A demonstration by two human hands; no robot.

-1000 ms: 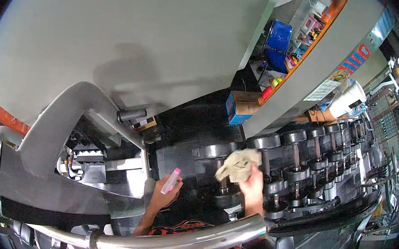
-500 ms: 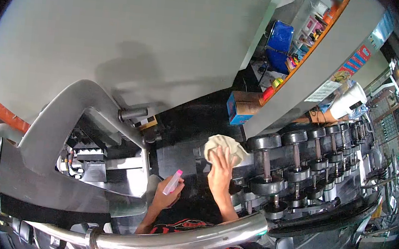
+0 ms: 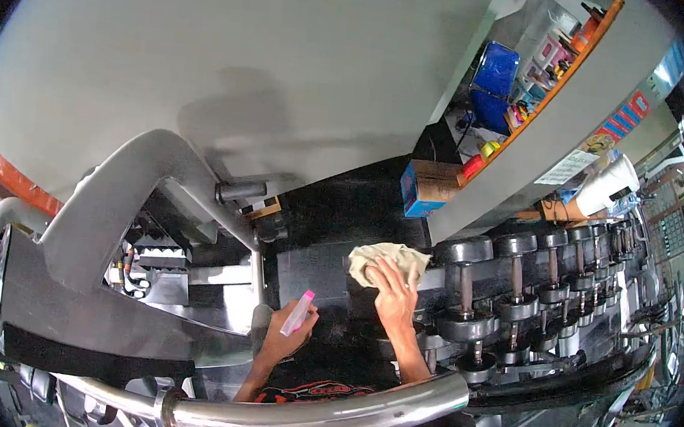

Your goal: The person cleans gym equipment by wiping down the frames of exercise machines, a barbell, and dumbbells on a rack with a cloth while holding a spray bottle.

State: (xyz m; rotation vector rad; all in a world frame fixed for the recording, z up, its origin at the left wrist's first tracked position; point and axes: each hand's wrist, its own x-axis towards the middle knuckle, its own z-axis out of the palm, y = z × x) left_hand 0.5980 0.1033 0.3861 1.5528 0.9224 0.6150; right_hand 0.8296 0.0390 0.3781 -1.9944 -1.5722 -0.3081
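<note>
My left hand [image 3: 287, 336] is closed around what looks like a spray bottle [image 3: 298, 314], pale and see-through with a bright pink tip pointing away from me. The fingers hide its lower part. A crumpled beige cloth [image 3: 368, 263] lies under the fingers of my right hand [image 3: 395, 299], which grips it from above. The cloth is beside the left end of the dumbbell rack; whether it presses on a surface, I cannot tell. Nearest to it on the right is a black dumbbell [image 3: 466, 291] with a metal handle.
A thick chrome bar [image 3: 314, 415] curves across in front of my torso. On the left stands a grey machine frame [image 3: 126, 193]. Rows of dumbbells [image 3: 517, 272] extend to the right. Beyond are a cardboard box [image 3: 431, 191], a grey pillar [image 3: 548, 126] and a blue chair [image 3: 496, 70].
The view has shifted slightly, so the surroundings sit further right. My right hand and the cloth have moved a little down and right, and the cloth has changed shape. My left hand keeps its hold.
</note>
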